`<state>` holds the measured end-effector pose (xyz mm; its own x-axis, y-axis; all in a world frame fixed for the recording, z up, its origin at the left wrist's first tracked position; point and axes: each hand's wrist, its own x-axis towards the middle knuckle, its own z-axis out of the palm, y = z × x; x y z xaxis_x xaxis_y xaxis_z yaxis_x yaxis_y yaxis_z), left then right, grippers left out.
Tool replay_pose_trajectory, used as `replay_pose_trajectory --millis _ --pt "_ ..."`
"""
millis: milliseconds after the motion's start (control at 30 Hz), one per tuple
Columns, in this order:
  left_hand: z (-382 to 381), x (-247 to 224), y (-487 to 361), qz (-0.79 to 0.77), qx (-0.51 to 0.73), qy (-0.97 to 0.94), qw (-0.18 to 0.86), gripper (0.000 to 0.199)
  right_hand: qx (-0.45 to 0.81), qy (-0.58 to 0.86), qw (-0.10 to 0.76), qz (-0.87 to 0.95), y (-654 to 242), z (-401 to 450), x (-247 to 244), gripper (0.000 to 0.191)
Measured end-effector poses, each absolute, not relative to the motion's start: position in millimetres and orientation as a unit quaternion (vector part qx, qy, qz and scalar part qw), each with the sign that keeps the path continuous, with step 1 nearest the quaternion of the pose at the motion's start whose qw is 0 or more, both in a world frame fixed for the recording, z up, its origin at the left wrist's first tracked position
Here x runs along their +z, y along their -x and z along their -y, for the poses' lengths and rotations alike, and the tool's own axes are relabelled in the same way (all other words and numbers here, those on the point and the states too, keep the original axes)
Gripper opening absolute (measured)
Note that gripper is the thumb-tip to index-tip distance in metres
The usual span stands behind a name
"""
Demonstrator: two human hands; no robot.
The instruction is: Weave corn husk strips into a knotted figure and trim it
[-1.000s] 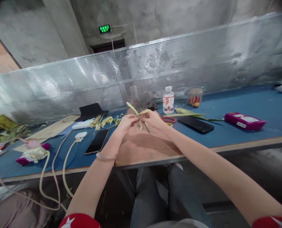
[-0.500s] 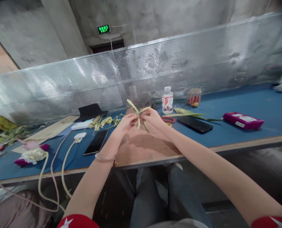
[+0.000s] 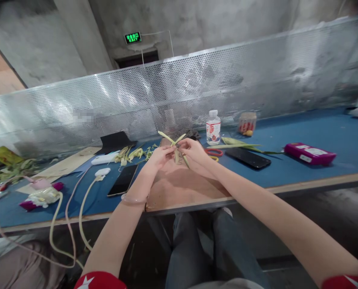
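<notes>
Above a brown board [image 3: 185, 186] on the table, both hands hold a bundle of crossed pale green leaf strips [image 3: 166, 137]. My left hand [image 3: 162, 155] pinches the bundle from the left side, with a translucent bangle on its wrist. On the right, the fingers of my right hand [image 3: 194, 149] are closed around the strips near the crossing. Strip ends stick out up to the left, up to the right and downward. The exact hold of the fingertips is partly hidden. Red-handled scissors [image 3: 214, 152] lie just right of my right hand.
A white bottle [image 3: 213, 127], a clear jar [image 3: 247, 123], long green leaves [image 3: 241, 143], a black phone [image 3: 247, 157] and a purple pack [image 3: 310, 153] stand or lie to the right. Leftward are another phone [image 3: 123, 180], wilted plant pieces [image 3: 136, 153] and cables [image 3: 81, 212]. Perforated metal panel [image 3: 131, 96] behind.
The upper strip ends have shifted: the left one leans lower and farther left, and the right one points more steeply upward. Both hands remain closed on the bundle in nearly the same place.
</notes>
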<state>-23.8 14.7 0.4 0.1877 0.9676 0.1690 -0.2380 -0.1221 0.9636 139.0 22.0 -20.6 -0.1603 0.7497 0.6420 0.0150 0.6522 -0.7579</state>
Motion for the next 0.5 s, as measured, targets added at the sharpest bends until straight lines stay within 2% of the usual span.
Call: replay_pose_trajectory --millis 67,233,400,500 --pt "-14.8 0.5 25.5 -0.36 0.541 -0.522 0.552 0.014 0.228 0.305 0.581 0.719 -137.4 -22.4 -21.6 0.011" --pt "-13.1 0.4 25.3 -0.384 0.55 -0.52 0.529 0.016 0.032 0.301 0.536 0.788 -135.9 -23.4 -23.8 0.015" --pt "-14.1 -1.4 22.1 -0.372 0.563 -0.507 0.536 0.013 -0.125 0.281 0.427 0.851 -134.7 -21.1 -24.0 0.014" --pt "-16.0 -2.3 22.2 -0.37 0.573 -0.494 0.539 0.012 -0.165 0.272 0.37 0.873 -133.6 -20.0 -24.9 0.013"
